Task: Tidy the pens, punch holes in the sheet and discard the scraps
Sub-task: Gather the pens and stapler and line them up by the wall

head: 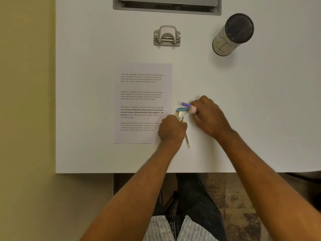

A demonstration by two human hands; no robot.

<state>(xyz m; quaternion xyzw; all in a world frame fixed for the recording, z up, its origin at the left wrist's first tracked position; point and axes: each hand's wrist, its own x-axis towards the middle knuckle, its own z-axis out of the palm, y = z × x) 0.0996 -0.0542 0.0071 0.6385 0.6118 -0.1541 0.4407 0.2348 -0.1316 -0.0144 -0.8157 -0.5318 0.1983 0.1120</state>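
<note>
Pastel pens [184,110] lie bunched at the middle of the frame, just right of the printed sheet [142,103]: a purple one, a blue one and a pale yellow one show their ends between the two hands. The left hand [172,130] has its grip curled round a slim whitish pen [187,140] whose tip sticks out toward the lower edge, the hand overlapping the sheet's lower right corner. The right hand [209,115] has its grip closed on the pens' right ends, a pink cap [193,109] showing at its fingers. At upper centre sits a grey hole punch [167,36]. A cylindrical pen holder [232,34] with a dark mouth stands at upper right of the white bench [86,119].
</note>
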